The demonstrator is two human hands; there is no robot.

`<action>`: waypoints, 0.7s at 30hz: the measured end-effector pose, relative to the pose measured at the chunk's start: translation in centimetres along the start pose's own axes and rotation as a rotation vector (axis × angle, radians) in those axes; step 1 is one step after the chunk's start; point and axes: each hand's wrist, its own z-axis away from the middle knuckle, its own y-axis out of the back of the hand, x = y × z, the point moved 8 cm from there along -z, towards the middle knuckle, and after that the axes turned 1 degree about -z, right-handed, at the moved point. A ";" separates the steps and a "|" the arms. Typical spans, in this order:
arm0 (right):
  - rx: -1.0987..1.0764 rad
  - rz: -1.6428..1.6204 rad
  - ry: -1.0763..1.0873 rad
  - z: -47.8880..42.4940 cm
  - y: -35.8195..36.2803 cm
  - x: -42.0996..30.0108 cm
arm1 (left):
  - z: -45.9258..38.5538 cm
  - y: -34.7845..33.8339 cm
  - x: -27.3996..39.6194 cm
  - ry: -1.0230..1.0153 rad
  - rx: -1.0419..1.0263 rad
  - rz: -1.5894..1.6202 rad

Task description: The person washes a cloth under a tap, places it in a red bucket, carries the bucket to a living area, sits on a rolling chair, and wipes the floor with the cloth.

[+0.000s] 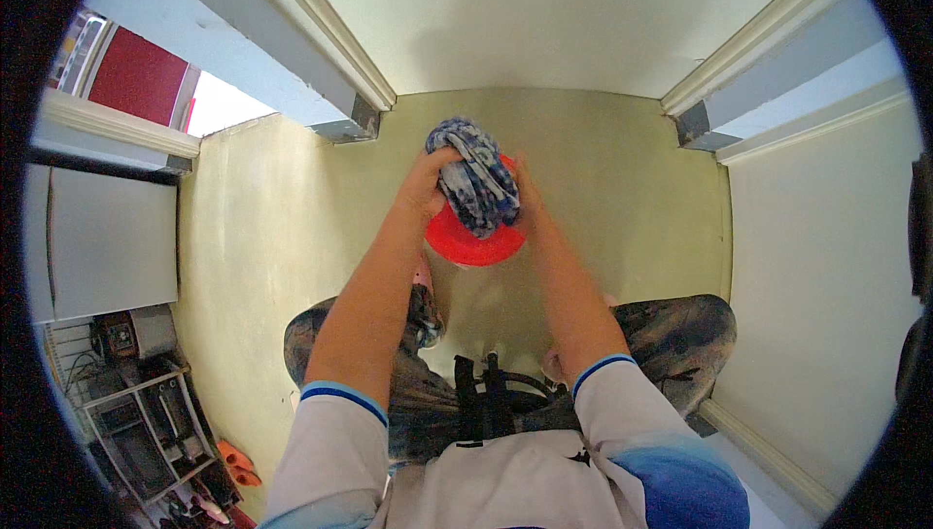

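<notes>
A bunched blue, white and grey patterned cloth (474, 183) is between my hands, in front of me at the upper middle of the view. My left hand (426, 181) grips its left side, with the thumb over the top. My right hand (526, 190) is at the cloth's right side, its fingers partly hidden behind the cloth and blurred. Under the cloth, a round red plastic object (474, 243) shows its lower rim and a bit at the upper right. Whether it rests on the floor or is held up, I cannot tell.
Pale greenish floor (248, 237) lies around me. A white wall or door (554, 33) stands ahead, between door frames. A white cabinet (113, 237) is at the left, a metal rack (146, 427) at the lower left, with orange shoes (238, 463) beside it. My bent knees flank my arms.
</notes>
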 end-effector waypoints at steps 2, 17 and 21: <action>-0.028 -0.194 -0.089 -0.2 -0.9 2.5 | -1.0 3.3 -1.7 0.041 0.079 0.076; -0.361 -0.417 -0.155 3.9 -3.9 5.4 | -0.9 8.3 -6.5 0.011 -0.004 0.161; -0.458 -0.737 -0.234 5.6 -6.7 6.4 | -0.7 1.9 -4.3 -0.053 -0.265 0.422</action>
